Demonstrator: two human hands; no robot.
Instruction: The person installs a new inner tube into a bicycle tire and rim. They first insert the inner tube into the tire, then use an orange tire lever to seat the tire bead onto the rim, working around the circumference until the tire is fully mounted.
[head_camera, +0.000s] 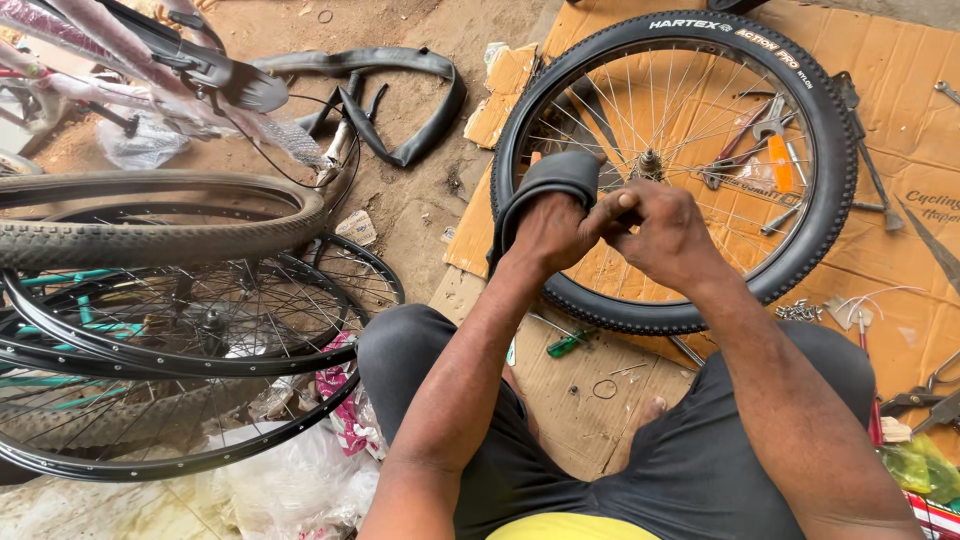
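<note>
Your knees in dark shorts (560, 470) filled the bottom of the view as you sat on the cardboard sheets (900, 150) spread over the dirt floor, both forearms stretched forward and meeting in front of you. Your left hand (548, 232) was curled shut around a folded black inner tube (545, 185), which arched up and over the back of that hand and hung down past the wrist on its left side. Your right hand (662, 232) was just beside it, touching it, thumb and fingers pinched together on something small at the tube's end; what exactly they pinched could not be told. Both hands hovered above a spoked wheel with a knobby black tyre (835, 150) that lay flat on the cardboard directly ahead, its hub (650, 162) just beyond your knuckles. Through the spokes lay a hammer with an orange grip (778, 160) and other tools. A green-handled screwdriver (570, 344) rested near your left knee, pliers (925, 398) at the right edge. To the left were stacked bare rims (190, 340), a loose tyre (150, 225) and a second slack tube (400, 100) on the dirt.
</note>
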